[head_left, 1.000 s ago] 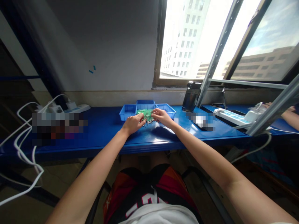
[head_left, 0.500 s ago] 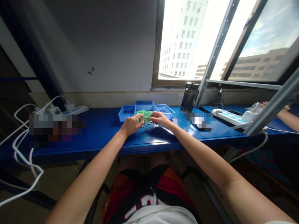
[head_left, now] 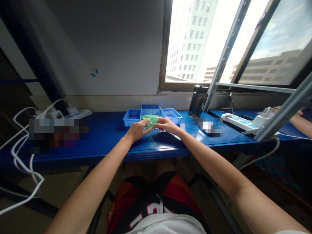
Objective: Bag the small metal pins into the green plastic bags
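Observation:
Between my two hands is a crinkled green plastic bag (head_left: 152, 121), in front of the blue trays. My left hand (head_left: 137, 130) grips its left side with the fingers bent around it. On the other side, my right hand (head_left: 166, 124) pinches the bag's right edge between thumb and fingers. Small shiny metal pieces (head_left: 154, 129), too small to name, show just under the bag. Close behind stand a left blue tray (head_left: 132, 123), a right blue tray (head_left: 173, 121) and a rear blue tray (head_left: 151, 106); the bag partly hides the middle.
A black flask (head_left: 198, 101) stands by the window. Right of it lie a blurred flat item (head_left: 210, 128) and a power strip (head_left: 240, 123) beside a metal post. White cables (head_left: 17, 156) hang at the left table end. Another person's hand (head_left: 293, 113) shows far right.
The green bag has shifted slightly in my fingers and covers more of the metal pieces, fewer of which show beneath it. Both hands stay in nearly the same place.

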Motion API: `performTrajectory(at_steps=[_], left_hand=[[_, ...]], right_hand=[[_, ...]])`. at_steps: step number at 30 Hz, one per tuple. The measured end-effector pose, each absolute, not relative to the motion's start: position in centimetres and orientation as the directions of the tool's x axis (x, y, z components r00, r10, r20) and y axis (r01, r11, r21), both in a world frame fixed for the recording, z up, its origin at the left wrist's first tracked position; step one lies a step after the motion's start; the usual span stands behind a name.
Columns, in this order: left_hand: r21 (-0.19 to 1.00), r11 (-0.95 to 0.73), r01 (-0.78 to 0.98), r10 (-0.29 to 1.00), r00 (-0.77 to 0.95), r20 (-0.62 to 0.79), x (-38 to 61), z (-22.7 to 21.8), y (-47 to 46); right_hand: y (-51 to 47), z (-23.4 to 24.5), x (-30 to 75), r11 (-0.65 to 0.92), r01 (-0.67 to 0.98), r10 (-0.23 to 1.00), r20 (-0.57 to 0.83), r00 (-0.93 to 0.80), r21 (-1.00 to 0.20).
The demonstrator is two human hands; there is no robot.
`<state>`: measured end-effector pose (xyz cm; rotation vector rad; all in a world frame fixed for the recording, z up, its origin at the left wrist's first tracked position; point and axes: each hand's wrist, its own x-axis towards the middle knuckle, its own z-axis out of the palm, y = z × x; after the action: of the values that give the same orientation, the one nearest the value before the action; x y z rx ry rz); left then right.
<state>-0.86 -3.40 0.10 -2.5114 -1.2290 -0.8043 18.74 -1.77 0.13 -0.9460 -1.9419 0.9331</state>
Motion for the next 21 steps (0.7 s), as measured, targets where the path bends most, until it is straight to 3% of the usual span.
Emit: performTrajectory(at_steps=[12,21], left_hand=[[0.003,-0.583,0.812,0.676,0.484,0.556,-0.78,0.10,-3.54],[0.092,-0.567,0.819,0.678,0.400,0.616,-0.85,0.30,-3.61]], right_hand=[[-2.24,0.49,18.61,0.465,0.279,0.833,0.307,-0.461,-0.840],[-2.46,0.91,18.66,0.451,0.261,0.833,0.298,-0.465,-0.853]])
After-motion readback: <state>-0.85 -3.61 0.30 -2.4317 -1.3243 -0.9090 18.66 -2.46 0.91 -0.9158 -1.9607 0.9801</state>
